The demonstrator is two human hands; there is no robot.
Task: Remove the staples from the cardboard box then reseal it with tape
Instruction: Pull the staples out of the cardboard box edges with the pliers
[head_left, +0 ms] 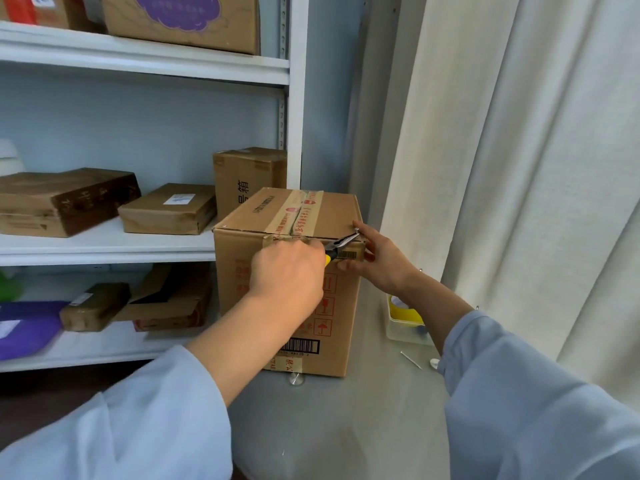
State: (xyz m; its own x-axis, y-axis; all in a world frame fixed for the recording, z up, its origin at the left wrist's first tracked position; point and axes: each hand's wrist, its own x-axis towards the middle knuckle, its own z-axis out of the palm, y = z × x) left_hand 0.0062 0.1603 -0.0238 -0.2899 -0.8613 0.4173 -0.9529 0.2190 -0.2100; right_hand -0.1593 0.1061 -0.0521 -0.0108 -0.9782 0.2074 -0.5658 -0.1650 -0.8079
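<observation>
Cardboard box point(304, 216) upright, pliers point(341, 247) angled up-right

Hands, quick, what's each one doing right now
Left hand: gripping the yellow-handled pliers, tip at the cardboard box's top right corner.
Right hand: holding that corner of the box, steadying it.
</observation>
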